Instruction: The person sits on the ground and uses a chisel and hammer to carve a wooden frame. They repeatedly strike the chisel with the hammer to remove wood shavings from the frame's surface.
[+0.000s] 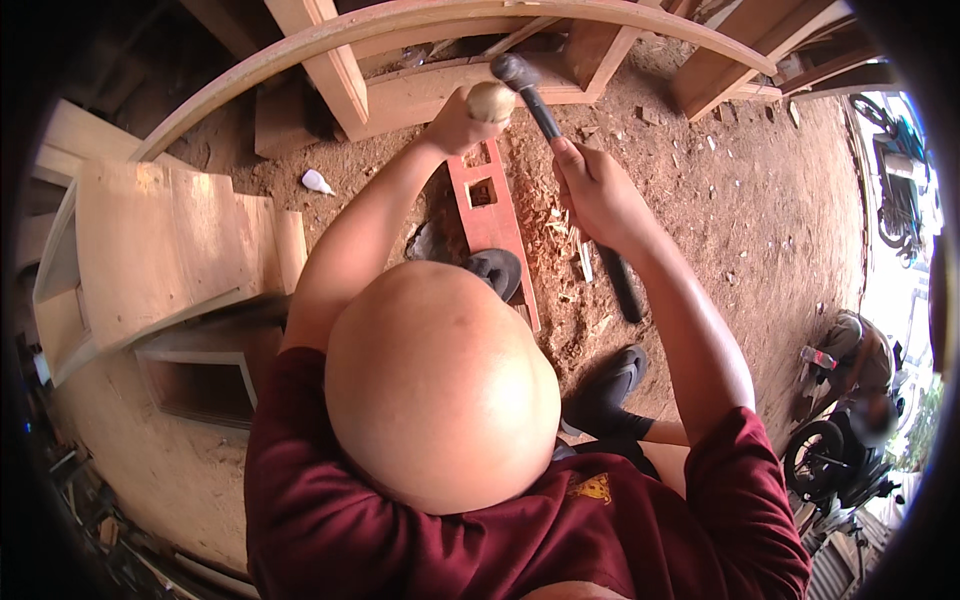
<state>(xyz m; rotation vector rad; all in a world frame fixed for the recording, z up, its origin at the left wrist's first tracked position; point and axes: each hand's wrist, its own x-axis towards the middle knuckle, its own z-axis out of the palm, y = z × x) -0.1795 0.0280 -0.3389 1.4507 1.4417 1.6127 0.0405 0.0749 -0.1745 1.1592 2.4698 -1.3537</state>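
Note:
My left hand (450, 125) is wrapped round a tool with a rounded wooden top (490, 100), held upright over a red plank (504, 228) with square cut-outs; its lower part is hidden. My right hand (598, 195) grips the long black handle of a hammer, whose metal head (515, 70) is just beside and above the wooden top. A sandaled foot (493, 272) of mine rests on the plank, behind my large bare knee (440, 380). Wood chips (560, 235) lie along the plank's right side.
Curved wooden framework (450, 18) spans the top. Wooden panels (160, 250) stand at left, near a small white bottle (316, 182). My other foot (610, 385) is on the dirt floor (730, 270). At right, a bent-over person (850, 350) is by a motorcycle (830, 460); another motorcycle (890, 170) stands farther up.

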